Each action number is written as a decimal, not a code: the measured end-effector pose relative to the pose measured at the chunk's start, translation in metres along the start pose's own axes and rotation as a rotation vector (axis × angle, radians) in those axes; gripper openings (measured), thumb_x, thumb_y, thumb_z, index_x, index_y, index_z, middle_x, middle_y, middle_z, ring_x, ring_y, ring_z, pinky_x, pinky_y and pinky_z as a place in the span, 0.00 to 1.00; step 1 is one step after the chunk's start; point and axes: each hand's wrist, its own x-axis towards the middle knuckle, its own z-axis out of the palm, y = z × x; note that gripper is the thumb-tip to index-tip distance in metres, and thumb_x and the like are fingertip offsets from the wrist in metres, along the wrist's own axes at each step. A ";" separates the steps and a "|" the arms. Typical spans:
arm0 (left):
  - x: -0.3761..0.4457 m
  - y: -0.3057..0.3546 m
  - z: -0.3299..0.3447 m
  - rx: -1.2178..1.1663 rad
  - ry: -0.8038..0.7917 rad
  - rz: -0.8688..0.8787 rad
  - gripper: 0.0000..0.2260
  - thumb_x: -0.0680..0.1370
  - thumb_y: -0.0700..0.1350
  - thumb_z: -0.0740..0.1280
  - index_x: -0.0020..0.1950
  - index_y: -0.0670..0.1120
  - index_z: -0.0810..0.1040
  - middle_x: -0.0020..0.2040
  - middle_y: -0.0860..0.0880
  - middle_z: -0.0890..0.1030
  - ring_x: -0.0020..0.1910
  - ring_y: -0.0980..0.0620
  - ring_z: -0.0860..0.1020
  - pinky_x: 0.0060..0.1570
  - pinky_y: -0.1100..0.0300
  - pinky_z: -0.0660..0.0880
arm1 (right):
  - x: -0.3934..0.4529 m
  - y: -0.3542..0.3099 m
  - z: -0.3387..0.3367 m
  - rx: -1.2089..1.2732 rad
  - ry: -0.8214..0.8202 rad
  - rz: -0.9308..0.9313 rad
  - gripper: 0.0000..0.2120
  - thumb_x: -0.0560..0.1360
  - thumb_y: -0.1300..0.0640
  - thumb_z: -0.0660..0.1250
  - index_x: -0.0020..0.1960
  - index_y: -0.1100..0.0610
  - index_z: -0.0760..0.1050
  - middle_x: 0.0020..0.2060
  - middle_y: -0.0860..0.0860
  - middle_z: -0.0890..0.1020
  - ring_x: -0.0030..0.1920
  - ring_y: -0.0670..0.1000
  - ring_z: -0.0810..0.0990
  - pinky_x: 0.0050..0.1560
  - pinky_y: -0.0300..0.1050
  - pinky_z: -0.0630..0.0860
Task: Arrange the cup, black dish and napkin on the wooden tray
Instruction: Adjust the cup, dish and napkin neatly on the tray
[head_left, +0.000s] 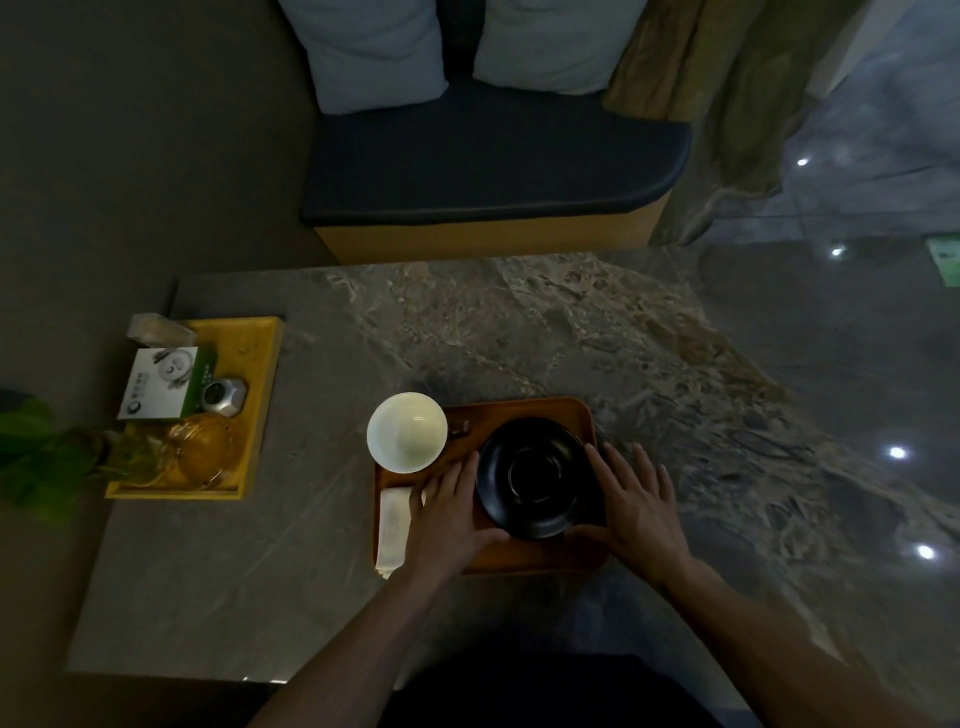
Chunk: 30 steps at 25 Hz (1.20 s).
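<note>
A round black dish (537, 477) lies in the middle of the wooden tray (524, 409) on the stone table. My left hand (451, 514) rests against the dish's left rim and my right hand (636, 506) against its right rim, fingers spread. A white cup (407, 432) stands at the tray's far left corner, partly over its edge. A folded white napkin (393, 530) lies along the tray's left side, its right part hidden under my left hand.
A yellow tray (262, 384) at the table's left holds a white-green box (161, 383), a small silver object (224, 397) and an amber glass pot (200, 449). Green leaves (31, 452) reach in from the left. A cushioned bench (488, 171) stands beyond the table.
</note>
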 end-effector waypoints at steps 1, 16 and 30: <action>0.000 -0.001 0.000 -0.007 0.002 0.002 0.49 0.68 0.66 0.71 0.79 0.55 0.45 0.80 0.51 0.55 0.78 0.49 0.53 0.75 0.46 0.51 | -0.001 -0.001 0.001 0.001 0.003 0.001 0.53 0.62 0.20 0.54 0.77 0.41 0.37 0.79 0.50 0.54 0.78 0.59 0.42 0.74 0.65 0.47; -0.005 -0.010 0.004 -0.028 0.026 0.011 0.50 0.65 0.67 0.72 0.79 0.54 0.48 0.79 0.52 0.57 0.78 0.50 0.53 0.76 0.45 0.50 | -0.004 -0.008 -0.003 -0.017 -0.001 -0.010 0.52 0.64 0.22 0.58 0.77 0.43 0.39 0.79 0.51 0.53 0.78 0.59 0.42 0.75 0.65 0.45; -0.005 -0.015 0.005 -0.012 0.016 0.012 0.50 0.66 0.67 0.71 0.79 0.56 0.47 0.79 0.53 0.56 0.77 0.50 0.51 0.75 0.43 0.49 | -0.012 -0.016 -0.006 -0.014 0.000 0.000 0.50 0.67 0.25 0.58 0.78 0.44 0.39 0.79 0.51 0.50 0.78 0.60 0.40 0.75 0.66 0.43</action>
